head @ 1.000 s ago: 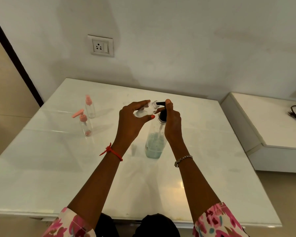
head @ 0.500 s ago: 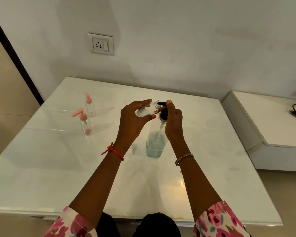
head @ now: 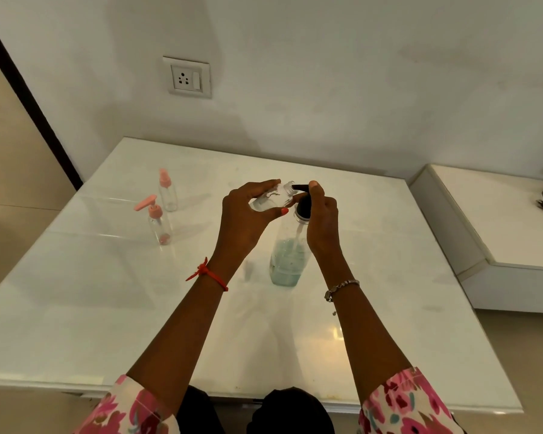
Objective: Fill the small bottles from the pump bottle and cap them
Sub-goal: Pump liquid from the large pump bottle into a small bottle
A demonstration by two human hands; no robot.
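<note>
Left hand [head: 245, 220] is curled round the small bottle [head: 271, 198], right hand [head: 322, 220] round the pump bottle [head: 289, 261]; misalignment risks spilled liquid.

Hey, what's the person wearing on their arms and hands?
Both arms are bare below white sleeves with pink flowers. A knotted red thread circles the left wrist, a thin silver chain bracelet the right. The thumbnail of the left hand is painted orange-red.
</note>
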